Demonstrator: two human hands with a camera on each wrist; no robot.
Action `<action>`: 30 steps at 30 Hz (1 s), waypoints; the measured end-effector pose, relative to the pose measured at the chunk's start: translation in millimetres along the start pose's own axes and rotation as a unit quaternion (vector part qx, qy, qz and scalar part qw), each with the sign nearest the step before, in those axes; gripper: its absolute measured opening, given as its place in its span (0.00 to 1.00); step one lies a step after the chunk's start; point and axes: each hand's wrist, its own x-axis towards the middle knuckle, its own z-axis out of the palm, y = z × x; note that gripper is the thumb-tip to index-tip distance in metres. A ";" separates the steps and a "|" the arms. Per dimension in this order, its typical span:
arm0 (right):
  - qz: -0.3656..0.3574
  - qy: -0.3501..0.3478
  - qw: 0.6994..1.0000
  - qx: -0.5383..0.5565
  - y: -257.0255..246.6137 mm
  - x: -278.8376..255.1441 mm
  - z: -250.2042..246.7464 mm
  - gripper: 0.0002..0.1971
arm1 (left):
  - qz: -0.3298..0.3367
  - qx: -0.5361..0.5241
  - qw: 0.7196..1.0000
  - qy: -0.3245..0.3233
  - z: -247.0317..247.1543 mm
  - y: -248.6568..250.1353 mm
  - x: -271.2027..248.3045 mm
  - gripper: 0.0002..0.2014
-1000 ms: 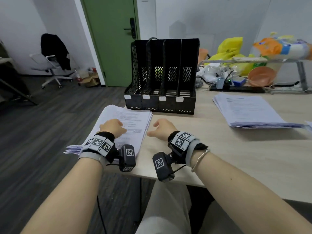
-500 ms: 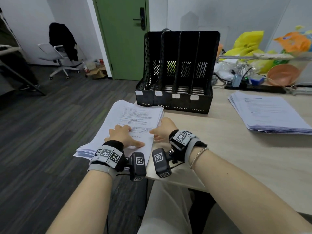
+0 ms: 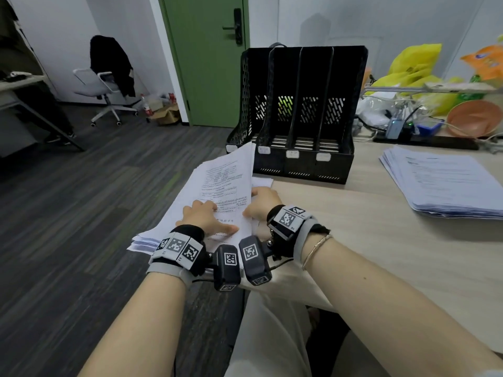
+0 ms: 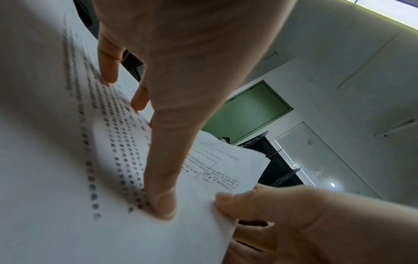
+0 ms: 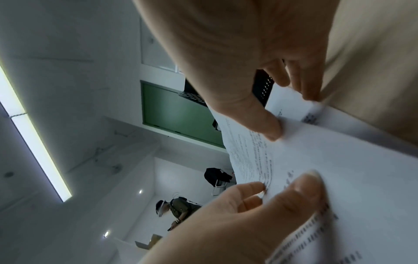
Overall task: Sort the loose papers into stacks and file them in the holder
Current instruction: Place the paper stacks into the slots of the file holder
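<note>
The papers [image 3: 217,191] under the hands are thin white matt sheets printed in black; the lifted edge bends without creasing. The second stack [image 3: 446,180] is the same matt white paper. The file holder [image 3: 299,110] is black perforated mesh with a dull, low sheen; whether it is metal or plastic cannot be told. Its front carries small white label tabs [image 3: 292,154]. The desk [image 3: 381,254] has a smooth, matt, pale wood-grain surface. The floor [image 3: 81,213] shows dark, matt wood-look planks. The door [image 3: 204,63] is smooth green with a satin finish. The wrist bands [image 3: 177,248] are black and grey cloth carrying smooth printed marker panels. The bracelet [image 3: 317,247] is thin shiny metal.
</note>
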 end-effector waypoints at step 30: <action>0.106 -0.153 0.956 0.225 -3.8 -1.5 1.2 0.19 | 0.025 -0.012 1.000 -0.011 -2.9 -5.5 -7.7 0.48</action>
